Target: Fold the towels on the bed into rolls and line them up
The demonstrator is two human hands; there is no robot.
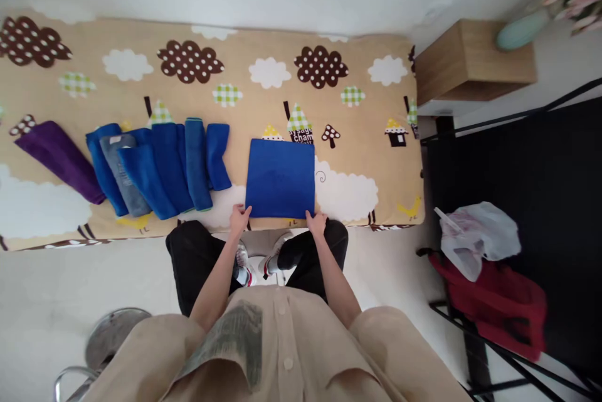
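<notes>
A square blue towel [281,177] lies flat on the patterned cover in front of me. At its near left corner my left hand [240,218] pinches the edge between thumb and fingers. My right hand [316,222] grips the near right corner in the same way. Left of the towel lie several rolled or folded blue towels [167,160], side by side and partly overlapping. Among them is a grey-blue towel [125,173], and a purple towel [61,160] rests at the far left end.
The beige cover [268,101] with clouds and houses spreads over a long surface against the wall. A wooden box [470,60] and a pale vase [522,31] stand at right. A plastic bag [484,232] and a red bag [498,301] are lower right; a stool [110,333] is lower left.
</notes>
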